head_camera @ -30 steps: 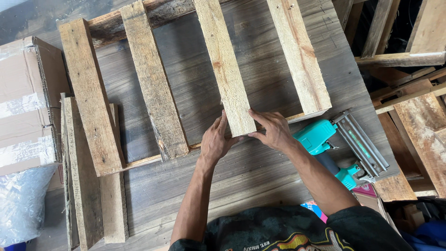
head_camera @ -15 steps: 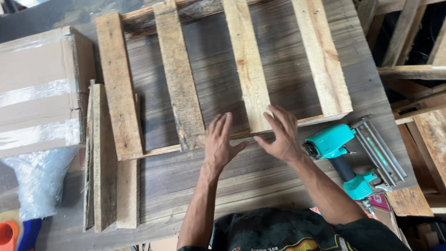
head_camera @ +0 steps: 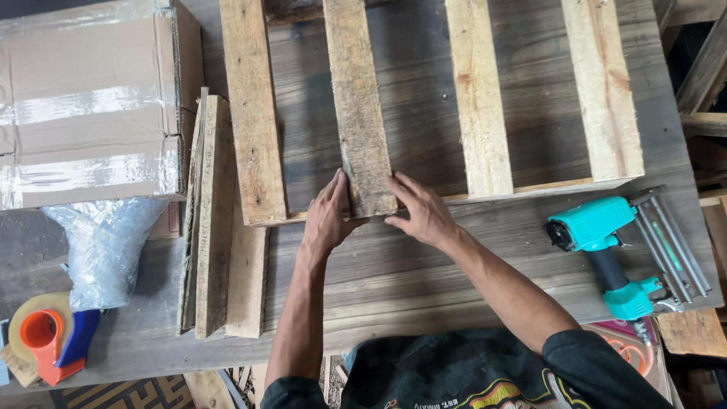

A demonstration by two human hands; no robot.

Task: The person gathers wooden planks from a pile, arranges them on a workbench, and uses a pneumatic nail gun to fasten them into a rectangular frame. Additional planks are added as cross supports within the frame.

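Several rough wooden slats lie side by side on a grey plank table [head_camera: 424,265], crossing a thin strip at their near ends. My left hand [head_camera: 327,216] rests flat against the left side of the second slat [head_camera: 357,106] near its end. My right hand [head_camera: 419,208] presses on that slat's near right corner with the fingers spread. Neither hand grips anything. The left slat [head_camera: 251,113] and the two right slats [head_camera: 477,98] [head_camera: 602,91] lie untouched.
A teal nail gun [head_camera: 621,242] lies at the table's right edge. Spare boards [head_camera: 216,220] are stacked left of the slats. A taped cardboard box [head_camera: 91,106], bubble wrap [head_camera: 106,250] and a tape dispenser [head_camera: 49,337] sit at the left. More timber is at the far right.
Both hands have shifted left, from the third slat to the second slat's near end. The view has moved left, bringing the box and tape dispenser further in.
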